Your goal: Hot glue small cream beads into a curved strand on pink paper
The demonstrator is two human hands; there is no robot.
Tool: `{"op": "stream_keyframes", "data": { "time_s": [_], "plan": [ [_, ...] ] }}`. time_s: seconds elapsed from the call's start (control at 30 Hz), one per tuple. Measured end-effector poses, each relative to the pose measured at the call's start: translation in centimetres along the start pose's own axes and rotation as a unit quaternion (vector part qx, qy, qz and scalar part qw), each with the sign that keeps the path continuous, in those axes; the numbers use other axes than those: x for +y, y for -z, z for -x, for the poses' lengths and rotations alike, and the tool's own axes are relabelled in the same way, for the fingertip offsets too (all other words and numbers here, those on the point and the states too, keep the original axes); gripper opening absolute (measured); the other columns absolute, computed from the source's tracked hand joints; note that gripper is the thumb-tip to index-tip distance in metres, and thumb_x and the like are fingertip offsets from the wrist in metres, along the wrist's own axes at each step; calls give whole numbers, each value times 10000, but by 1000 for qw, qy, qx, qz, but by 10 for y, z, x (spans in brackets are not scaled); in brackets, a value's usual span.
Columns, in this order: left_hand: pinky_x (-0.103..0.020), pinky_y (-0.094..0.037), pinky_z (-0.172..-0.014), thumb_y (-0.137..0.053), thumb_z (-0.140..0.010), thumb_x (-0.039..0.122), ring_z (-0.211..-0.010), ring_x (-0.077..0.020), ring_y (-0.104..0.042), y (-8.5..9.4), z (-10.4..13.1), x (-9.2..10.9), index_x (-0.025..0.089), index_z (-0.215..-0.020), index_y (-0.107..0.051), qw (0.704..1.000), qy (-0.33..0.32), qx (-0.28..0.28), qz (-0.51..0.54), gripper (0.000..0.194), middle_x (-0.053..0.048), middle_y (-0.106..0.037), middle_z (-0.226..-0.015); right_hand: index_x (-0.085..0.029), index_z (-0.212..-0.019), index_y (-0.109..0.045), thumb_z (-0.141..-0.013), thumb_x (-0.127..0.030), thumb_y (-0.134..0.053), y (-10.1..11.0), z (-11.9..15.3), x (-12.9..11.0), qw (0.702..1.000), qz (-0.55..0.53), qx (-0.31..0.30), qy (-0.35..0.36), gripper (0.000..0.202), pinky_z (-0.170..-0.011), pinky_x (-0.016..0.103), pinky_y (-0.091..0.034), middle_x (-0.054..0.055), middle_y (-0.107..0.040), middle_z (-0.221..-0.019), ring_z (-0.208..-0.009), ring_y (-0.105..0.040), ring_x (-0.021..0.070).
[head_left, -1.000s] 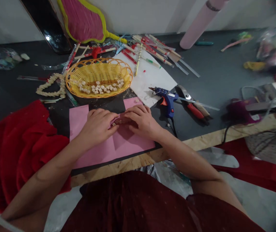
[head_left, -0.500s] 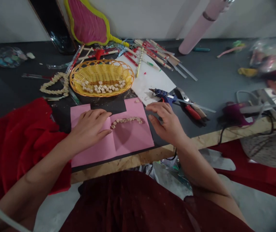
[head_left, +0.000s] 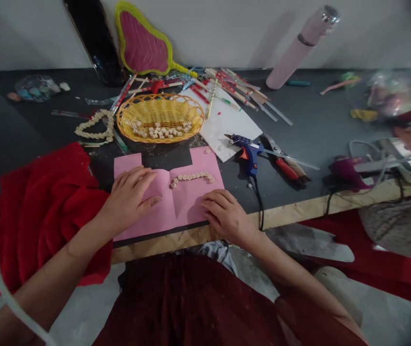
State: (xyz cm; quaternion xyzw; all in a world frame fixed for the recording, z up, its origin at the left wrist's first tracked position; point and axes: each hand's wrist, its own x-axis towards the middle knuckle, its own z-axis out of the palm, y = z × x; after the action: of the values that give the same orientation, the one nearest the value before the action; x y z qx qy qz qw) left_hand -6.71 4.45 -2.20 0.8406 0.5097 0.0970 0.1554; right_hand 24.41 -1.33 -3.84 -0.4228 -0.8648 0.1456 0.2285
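A creased sheet of pink paper with a notch in its far edge lies at the table's front. My left hand rests on its left half, fingers stretched out and thumb apart, holding nothing. At the lower right edge of the paper, my right hand lies with its fingers extended and nothing visible in it. Between and beyond the hands, a curved strip of small pale cubes sits on the paper's right half, touched by neither hand. Behind the paper is a yellow woven basket with several loose pale cubes inside.
A blue glue gun and red-handled pliers lie to the right. On the left are a heart-shaped ring of cubes and red cloth. A pink bottle and a phone stand by the wall.
My right hand has come down and toward me, from beside the glue gun onto the paper's near right edge. My left hand stays on the paper. The view has shifted slightly.
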Motion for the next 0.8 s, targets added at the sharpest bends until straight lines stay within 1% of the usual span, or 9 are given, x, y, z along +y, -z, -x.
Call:
{"op": "stream_keyframes", "data": {
  "time_s": [0.1, 0.17, 0.27, 0.37, 0.43, 0.53, 0.67, 0.8],
  "plan": [
    [-570, -318, -1186, -549, -969, 496, -1398, -365, -454, -3, -8, 7, 271, -1416, -574, 1000, -16, -1, 5, 501, -132, -590, -1446, -156, -1115, -703, -972, -163, -586, -1, 0, 0, 1000, 2, 7, 6, 185, -968, 490, -565, 130, -714, -1155, -1088, -600, 278],
    [-565, -338, -1161, -568, -964, 463, -1356, -359, -480, -4, -19, 17, 238, -1394, -594, 1000, -22, -9, 3, 486, -127, -623, -1397, -163, -1120, -702, -962, -155, -594, -1, -1, 0, 1000, -1, 11, 10, 192, -967, 487, -565, 125, -710, -1160, -1086, -599, 276],
    [-545, -395, -1079, -564, -968, 394, -1268, -357, -518, -4, -37, 36, 187, -1312, -646, 1000, -18, -16, -14, 410, -136, -670, -1289, -184, -1127, -702, -959, -159, -597, -1, -2, -1, 1000, -6, 13, 8, 200, -958, 487, -566, 115, -709, -1162, -1081, -602, 273],
    [-532, -420, -1010, -554, -957, 322, -1204, -357, -534, -3, -51, 52, 195, -1218, -689, 999, -10, -14, -32, 320, -129, -695, -1208, -181, -1123, -706, -963, -165, -590, 0, -2, -2, 1000, -1, 9, 8, 199, -958, 488, -568, 121, -711, -1149, -1075, -606, 274],
    [-527, -430, -977, -549, -948, 290, -1166, -355, -546, -3, -57, 58, 198, -1150, -709, 999, 1, -20, -40, 274, -122, -708, -1154, -160, -1125, -707, -968, -166, -580, 1, -3, -3, 1000, 4, 8, 11, 202, -951, 491, -572, 132, -712, -1142, -1074, -607, 278],
    [-521, -440, -941, -539, -942, 267, -1136, -357, -557, -4, -61, 62, 196, -1074, -722, 998, 18, -32, -43, 237, -119, -716, -1110, -151, -1130, -708, -973, -167, -573, 2, -4, -4, 1000, 13, 2, 15, 208, -940, 495, -577, 135, -714, -1139, -1077, -607, 285],
    [-505, -449, -908, -528, -936, 246, -1095, -340, -576, -8, -63, 62, 212, -1021, -733, 999, 29, -16, -28, 224, -117, -716, -1080, -174, -1131, -711, -973, -162, -569, 4, -4, -3, 1000, 13, -12, 11, 214, -940, 491, -575, 129, -710, -1156, -1089, -606, 279],
    [-488, -452, -901, -506, -949, 239, -1068, -321, -590, -7, -63, 63, 217, -967, -733, 999, 29, -8, -32, 229, -105, -726, -1064, -171, -1127, -707, -978, -165, -555, 5, -4, -3, 1000, 17, -17, 11, 213, -940, 495, -578, 132, -706, -1156, -1096, -606, 279]
  ]
}}
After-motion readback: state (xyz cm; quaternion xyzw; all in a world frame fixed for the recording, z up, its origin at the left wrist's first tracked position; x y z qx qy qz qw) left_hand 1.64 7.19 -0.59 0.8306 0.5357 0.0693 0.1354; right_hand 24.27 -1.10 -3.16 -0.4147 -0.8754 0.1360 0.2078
